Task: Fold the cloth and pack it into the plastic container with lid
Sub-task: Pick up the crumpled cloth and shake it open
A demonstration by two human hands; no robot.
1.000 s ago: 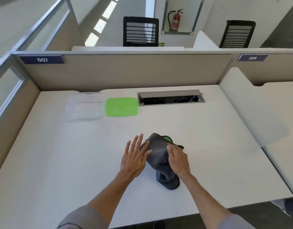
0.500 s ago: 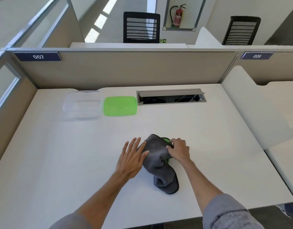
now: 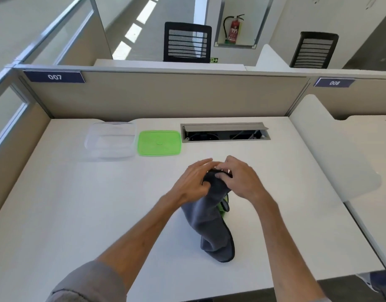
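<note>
A crumpled dark grey cloth (image 3: 211, 225) with a green patch showing at its right side lies in the middle of the white desk (image 3: 79, 214). My left hand (image 3: 193, 182) and my right hand (image 3: 242, 178) both pinch its far end, fingers nearly touching each other. The near end of the cloth rests bunched on the desk. A clear plastic container (image 3: 110, 140) stands empty at the back left. Its green lid (image 3: 159, 143) lies flat just to the right of it.
An open cable tray (image 3: 224, 132) is set into the desk behind my hands. Beige partitions (image 3: 166, 94) wall the desk at the back and left. A white divider panel (image 3: 331, 149) borders the right side. Two black chairs stand beyond the partition.
My left hand went from lying flat beside the cloth to gripping its far end. Both hands have come together at that end and pulled it away from me.
</note>
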